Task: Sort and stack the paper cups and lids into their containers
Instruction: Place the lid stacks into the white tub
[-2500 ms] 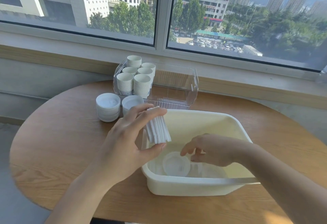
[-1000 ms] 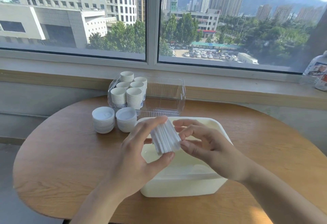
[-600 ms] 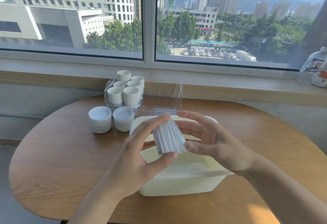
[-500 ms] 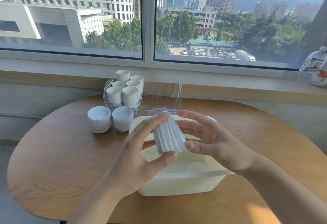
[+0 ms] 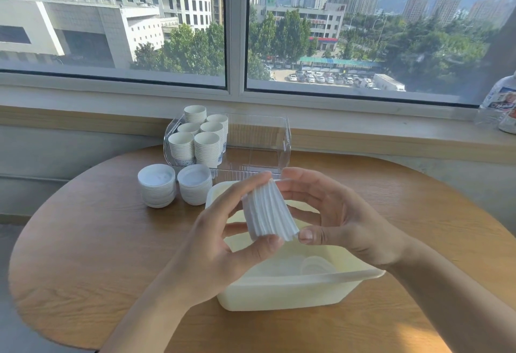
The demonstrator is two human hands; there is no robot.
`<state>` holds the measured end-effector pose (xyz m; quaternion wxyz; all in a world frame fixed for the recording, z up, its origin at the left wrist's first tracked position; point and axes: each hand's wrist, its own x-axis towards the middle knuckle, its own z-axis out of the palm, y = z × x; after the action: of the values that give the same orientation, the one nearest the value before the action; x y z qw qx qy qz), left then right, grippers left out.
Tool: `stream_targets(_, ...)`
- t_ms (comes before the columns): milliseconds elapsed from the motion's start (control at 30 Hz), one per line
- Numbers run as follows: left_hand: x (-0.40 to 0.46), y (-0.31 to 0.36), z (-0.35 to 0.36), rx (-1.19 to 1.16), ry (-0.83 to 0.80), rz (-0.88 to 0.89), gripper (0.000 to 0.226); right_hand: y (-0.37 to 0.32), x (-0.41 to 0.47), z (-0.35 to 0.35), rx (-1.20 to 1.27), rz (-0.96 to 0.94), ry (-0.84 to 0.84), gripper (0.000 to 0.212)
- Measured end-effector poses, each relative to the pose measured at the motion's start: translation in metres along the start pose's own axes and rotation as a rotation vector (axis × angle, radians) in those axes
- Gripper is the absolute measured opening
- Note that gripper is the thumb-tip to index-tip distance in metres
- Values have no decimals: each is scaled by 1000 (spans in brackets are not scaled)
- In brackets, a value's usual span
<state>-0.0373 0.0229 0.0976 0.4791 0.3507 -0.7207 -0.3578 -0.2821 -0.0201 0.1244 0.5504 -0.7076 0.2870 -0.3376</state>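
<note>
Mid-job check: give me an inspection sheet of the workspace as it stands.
Surface: round wooden table.
Job's things: lid stack held over white tub; loose lid inside; two lid piles on table; cup stacks in clear bin.
Clutter: bottle on sill.
Grippers: left hand grips stack; right hand steadies it, fingers straight.
Cables: nothing seen.
Surroundings: window, city view.

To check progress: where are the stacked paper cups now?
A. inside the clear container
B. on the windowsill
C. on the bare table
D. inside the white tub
A: the stacked paper cups stand inside the clear container near the window.
</note>
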Motion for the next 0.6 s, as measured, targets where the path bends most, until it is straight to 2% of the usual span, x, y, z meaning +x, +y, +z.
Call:
stream_targets(133, 8, -1, -5, 184, -50, 83, 80, 1, 5, -2, -66, 8, 8, 81)
stream_targets(333, 25, -11, -16, 440, -82, 162, 66, 5, 13, -13, -232, 107, -16, 81)
stream_targets(433, 30, -22, -19, 558, -128, 161, 66, 12, 16, -27, -528, 225, -67, 66)
stream_targets(500, 32, -31, -19, 603, -164, 150, 65, 17, 17, -35, -755, 356, -169, 54)
stream_targets(600, 32, -41, -16, 598, -210, 129, 67, 24, 20, -38, -989, 534, -348, 47)
